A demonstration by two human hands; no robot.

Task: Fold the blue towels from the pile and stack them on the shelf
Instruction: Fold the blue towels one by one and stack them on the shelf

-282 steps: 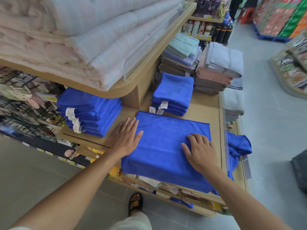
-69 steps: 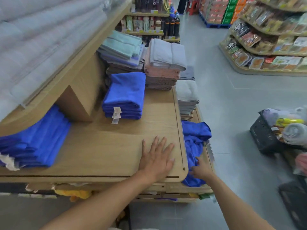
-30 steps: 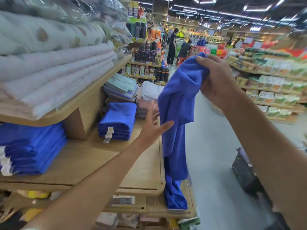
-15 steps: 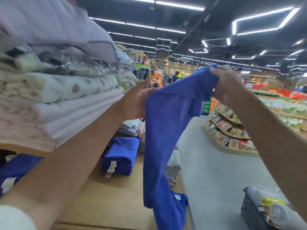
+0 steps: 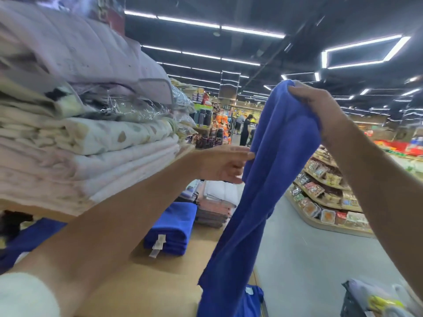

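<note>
A long blue towel (image 5: 263,186) hangs in the air in front of me, bunched lengthwise. My right hand (image 5: 313,106) grips its top corner, raised high. My left hand (image 5: 225,164) pinches the towel's left edge lower down. A folded stack of blue towels (image 5: 172,227) with a white tag lies on the wooden shelf (image 5: 146,284) below. More folded blue towels (image 5: 27,239) show at the far left under the upper shelf. A bit of the blue pile (image 5: 253,300) peeks out at the shelf's right edge.
Pale folded quilts (image 5: 87,143) fill the upper shelf on the left. Pink and white towel stacks (image 5: 215,207) stand behind the blue stack. A dark basket of goods (image 5: 375,300) sits on the grey floor at lower right. Snack shelves (image 5: 325,200) line the aisle.
I lifted a towel off the pile with my right hand and raised it high. My left hand left the shelf, took the towel's edge, and has now slid lower along it.
</note>
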